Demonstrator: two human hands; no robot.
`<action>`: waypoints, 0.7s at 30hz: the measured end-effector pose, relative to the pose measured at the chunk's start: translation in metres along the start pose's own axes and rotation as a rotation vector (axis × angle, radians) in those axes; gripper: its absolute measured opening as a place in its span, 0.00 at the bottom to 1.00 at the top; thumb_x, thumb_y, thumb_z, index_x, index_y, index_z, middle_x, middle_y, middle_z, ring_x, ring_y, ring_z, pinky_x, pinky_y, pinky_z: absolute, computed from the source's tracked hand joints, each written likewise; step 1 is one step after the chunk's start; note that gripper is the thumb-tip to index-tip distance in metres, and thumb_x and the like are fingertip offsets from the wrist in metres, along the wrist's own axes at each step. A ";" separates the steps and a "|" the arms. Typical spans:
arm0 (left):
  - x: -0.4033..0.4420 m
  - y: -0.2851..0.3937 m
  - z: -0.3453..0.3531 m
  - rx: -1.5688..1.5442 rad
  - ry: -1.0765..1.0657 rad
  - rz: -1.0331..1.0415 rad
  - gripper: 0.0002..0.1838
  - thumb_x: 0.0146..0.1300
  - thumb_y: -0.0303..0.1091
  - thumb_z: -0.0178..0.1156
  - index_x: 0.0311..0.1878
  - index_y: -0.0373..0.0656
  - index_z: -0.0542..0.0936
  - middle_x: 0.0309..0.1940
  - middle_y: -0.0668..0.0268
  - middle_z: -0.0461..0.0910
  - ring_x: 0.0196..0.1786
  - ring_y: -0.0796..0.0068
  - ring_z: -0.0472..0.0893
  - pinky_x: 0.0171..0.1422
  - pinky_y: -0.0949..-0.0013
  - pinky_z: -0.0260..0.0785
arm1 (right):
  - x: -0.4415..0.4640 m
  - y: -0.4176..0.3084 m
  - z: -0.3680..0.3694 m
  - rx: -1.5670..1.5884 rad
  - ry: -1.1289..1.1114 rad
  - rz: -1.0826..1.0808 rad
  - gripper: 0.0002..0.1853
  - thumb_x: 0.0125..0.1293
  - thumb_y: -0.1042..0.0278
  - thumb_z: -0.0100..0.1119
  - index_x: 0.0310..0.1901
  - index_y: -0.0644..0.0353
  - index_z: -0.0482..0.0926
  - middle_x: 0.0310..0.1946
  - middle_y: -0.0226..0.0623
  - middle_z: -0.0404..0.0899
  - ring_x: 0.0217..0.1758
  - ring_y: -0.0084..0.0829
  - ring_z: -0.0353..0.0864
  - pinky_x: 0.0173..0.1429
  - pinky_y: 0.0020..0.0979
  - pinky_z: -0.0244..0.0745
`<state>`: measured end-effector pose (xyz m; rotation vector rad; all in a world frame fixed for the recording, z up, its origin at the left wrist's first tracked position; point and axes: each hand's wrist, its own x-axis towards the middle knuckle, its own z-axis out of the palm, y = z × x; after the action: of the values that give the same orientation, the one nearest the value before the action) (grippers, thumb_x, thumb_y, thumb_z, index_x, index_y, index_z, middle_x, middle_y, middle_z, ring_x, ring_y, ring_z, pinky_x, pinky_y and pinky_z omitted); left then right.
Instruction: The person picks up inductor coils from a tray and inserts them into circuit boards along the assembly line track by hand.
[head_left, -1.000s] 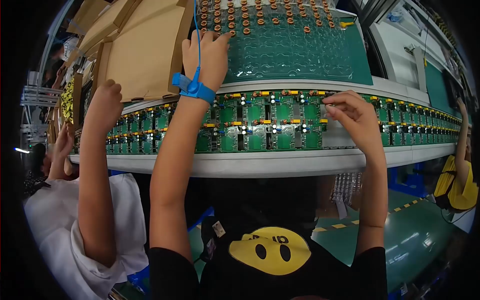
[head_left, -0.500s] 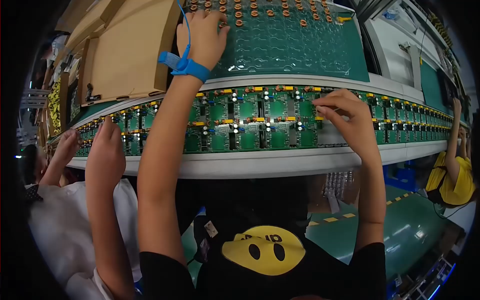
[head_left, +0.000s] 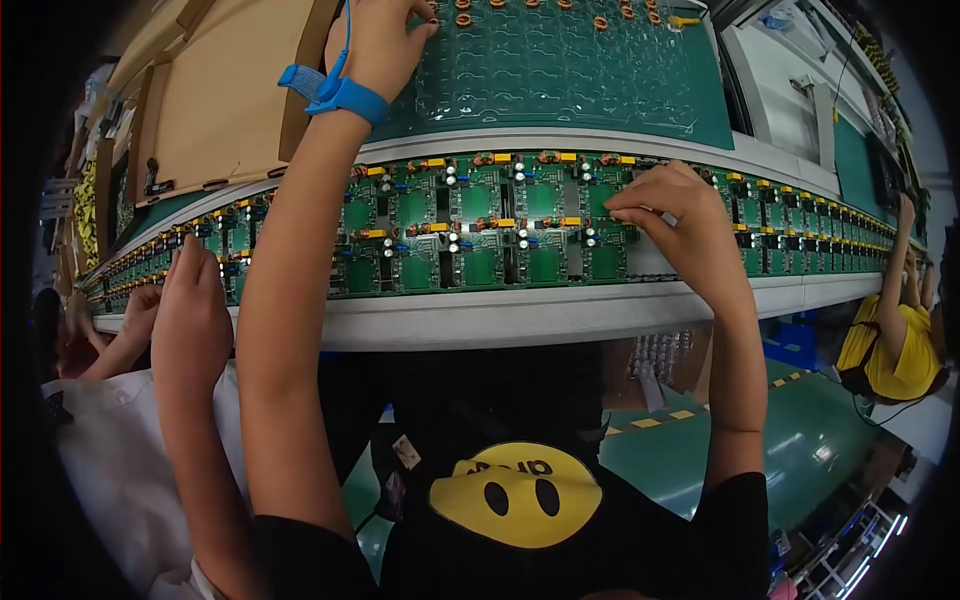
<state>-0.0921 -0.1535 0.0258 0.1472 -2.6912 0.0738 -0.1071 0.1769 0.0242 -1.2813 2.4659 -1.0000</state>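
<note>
My left hand (head_left: 372, 45), with a blue wrist strap (head_left: 340, 97) and cord, reaches over the left side of a clear plastic tray (head_left: 560, 95). Its thumb lies close to a copper-wound ring coil (head_left: 463, 20) row, while the view's top edge cuts off most fingers. My right hand (head_left: 675, 205) is closed, thumb and forefinger pinched together over a green circuit board (head_left: 606, 262). Whatever sits between those fingertips is too small to make out. Boards in two rows carry yellow blocks, coils and small capacitors.
A cardboard box (head_left: 225, 90) stands at the upper left beyond the pale rail (head_left: 480, 325). At left, another person's hand (head_left: 190, 310) is over the boards. A person in a yellow top (head_left: 895, 340) works at far right.
The whole view has shifted, so boards, tray and coils sit further up and left. My left hand has passed partly out of the top edge. My right hand stays pinched over the boards.
</note>
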 end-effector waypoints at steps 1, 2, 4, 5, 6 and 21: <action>0.001 -0.001 0.001 -0.014 0.005 -0.003 0.08 0.59 0.32 0.69 0.42 0.46 0.84 0.35 0.64 0.82 0.35 0.69 0.79 0.37 0.68 0.71 | 0.000 0.000 0.000 -0.006 -0.001 0.003 0.08 0.55 0.79 0.69 0.38 0.61 0.87 0.33 0.36 0.83 0.42 0.34 0.80 0.45 0.32 0.75; 0.000 -0.003 0.000 -0.028 0.010 -0.005 0.08 0.59 0.32 0.69 0.42 0.46 0.84 0.35 0.64 0.82 0.35 0.69 0.79 0.37 0.68 0.71 | 0.000 0.000 0.001 -0.012 -0.001 0.006 0.08 0.55 0.79 0.69 0.37 0.61 0.87 0.33 0.36 0.83 0.42 0.34 0.80 0.45 0.32 0.75; -0.001 0.002 -0.002 -0.054 0.022 -0.008 0.08 0.59 0.32 0.69 0.42 0.46 0.84 0.35 0.64 0.82 0.35 0.69 0.79 0.37 0.68 0.70 | 0.001 0.002 0.001 -0.028 0.003 0.003 0.08 0.55 0.79 0.69 0.37 0.61 0.87 0.33 0.36 0.83 0.42 0.34 0.80 0.45 0.32 0.75; -0.002 0.003 -0.002 -0.067 0.027 -0.011 0.08 0.59 0.32 0.69 0.42 0.46 0.84 0.35 0.64 0.82 0.35 0.69 0.79 0.37 0.68 0.70 | 0.001 0.002 0.001 -0.043 0.008 0.000 0.08 0.55 0.79 0.69 0.37 0.61 0.87 0.33 0.35 0.83 0.42 0.34 0.80 0.46 0.32 0.75; -0.001 0.004 -0.002 -0.079 0.033 -0.013 0.08 0.60 0.32 0.69 0.42 0.46 0.84 0.35 0.64 0.82 0.35 0.69 0.79 0.37 0.69 0.70 | 0.001 0.003 0.000 -0.043 0.006 0.000 0.08 0.55 0.79 0.69 0.37 0.61 0.87 0.33 0.35 0.83 0.42 0.34 0.80 0.46 0.32 0.75; 0.001 0.018 -0.011 -0.272 0.120 -0.035 0.09 0.60 0.31 0.69 0.42 0.45 0.83 0.35 0.64 0.82 0.34 0.71 0.78 0.37 0.69 0.69 | 0.001 0.005 0.001 -0.015 0.038 -0.043 0.05 0.55 0.75 0.68 0.35 0.58 0.87 0.30 0.31 0.83 0.38 0.34 0.78 0.41 0.34 0.74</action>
<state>-0.0908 -0.1348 0.0360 0.1015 -2.5472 -0.2842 -0.1106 0.1771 0.0208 -1.3371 2.4889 -1.0273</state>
